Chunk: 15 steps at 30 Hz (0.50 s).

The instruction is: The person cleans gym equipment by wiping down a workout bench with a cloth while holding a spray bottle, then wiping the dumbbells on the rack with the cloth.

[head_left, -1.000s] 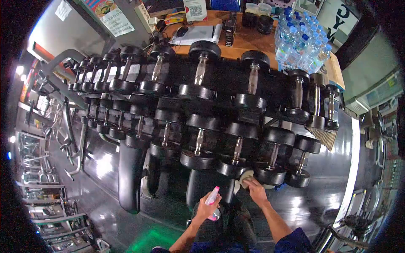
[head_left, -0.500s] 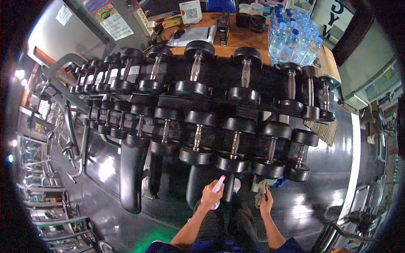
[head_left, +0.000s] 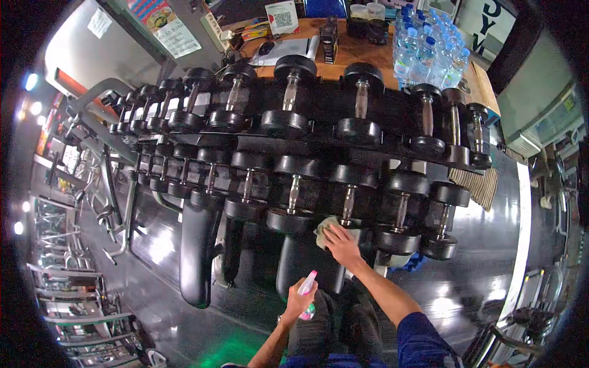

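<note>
My right hand (head_left: pixel 342 245) presses a pale greenish cloth (head_left: pixel 328 232) against the near head of a dumbbell (head_left: pixel 348 205) on the lower row. The cloth and fingers cover part of that black head; its silver handle shows above them. Lower down, my left hand (head_left: pixel 299 299) is wrapped round a spray bottle (head_left: pixel 308 311) with a pink and white trigger head pointing up. The bottle is held over my legs, apart from the dumbbells. Just left of the cloth sits another black dumbbell (head_left: pixel 293 193).
A two-tier rack carries several black dumbbells, such as one on the upper row (head_left: pixel 361 104). Black padded benches (head_left: pixel 200 257) stand in front and below. Behind, a wooden desk (head_left: pixel 362 56) holds many water bottles (head_left: pixel 429 55). A striped cloth (head_left: pixel 481 186) hangs at the right.
My right hand has moved left and up with the cloth, from below the rack onto a dumbbell head. My left hand has lowered slightly with the spray bottle.
</note>
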{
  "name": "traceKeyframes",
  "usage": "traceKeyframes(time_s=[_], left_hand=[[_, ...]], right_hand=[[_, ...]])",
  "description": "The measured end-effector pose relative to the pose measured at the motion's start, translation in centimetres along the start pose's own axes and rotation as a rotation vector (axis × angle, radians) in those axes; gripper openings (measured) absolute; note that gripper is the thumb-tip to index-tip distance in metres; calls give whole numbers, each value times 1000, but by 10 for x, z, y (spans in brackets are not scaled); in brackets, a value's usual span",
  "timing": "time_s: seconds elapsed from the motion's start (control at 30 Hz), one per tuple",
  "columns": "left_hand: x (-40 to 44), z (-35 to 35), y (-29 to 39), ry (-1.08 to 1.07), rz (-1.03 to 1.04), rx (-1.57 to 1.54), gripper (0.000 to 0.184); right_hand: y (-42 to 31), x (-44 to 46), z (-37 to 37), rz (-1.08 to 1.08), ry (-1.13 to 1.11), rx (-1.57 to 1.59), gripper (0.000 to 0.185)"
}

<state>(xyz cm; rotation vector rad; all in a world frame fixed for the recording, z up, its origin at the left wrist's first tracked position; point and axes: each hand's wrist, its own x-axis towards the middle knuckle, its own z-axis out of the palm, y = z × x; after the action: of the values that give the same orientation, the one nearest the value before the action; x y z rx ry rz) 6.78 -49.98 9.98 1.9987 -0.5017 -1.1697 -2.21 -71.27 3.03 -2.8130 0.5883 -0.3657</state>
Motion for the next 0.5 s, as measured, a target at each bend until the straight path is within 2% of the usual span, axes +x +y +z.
traceKeyframes(time_s=[0.03, 0.07, 0.17, 0.27, 0.37, 0.47, 0.5], left_hand=[[-5, -2, -11, -15, -7, 14, 19], [-9, -1, -16, -22, -115, 29, 18], [-12, -3, -38, -12, 24, 23, 18], [-15, -5, -12, -37, 25, -69, 18], [-12, -7, -5, -55, 15, -105, 19], [-6, -5, 9, -76, 21, -59, 20], [-6, -5, 14, -83, 24, -29, 20]], right_hand=[[-4, 16, 7, -13, -78, -46, 36], [-9, 28, 16, -28, -161, -93, 34], [-26, 61, 51, 29, -359, -367, 32], [-37, 86, 57, 100, -536, -434, 33], [-30, 77, 57, 71, -447, -346, 31], [-13, 48, 32, 40, -81, 18, 24], [-7, 34, 21, 70, 15, 54, 27]])
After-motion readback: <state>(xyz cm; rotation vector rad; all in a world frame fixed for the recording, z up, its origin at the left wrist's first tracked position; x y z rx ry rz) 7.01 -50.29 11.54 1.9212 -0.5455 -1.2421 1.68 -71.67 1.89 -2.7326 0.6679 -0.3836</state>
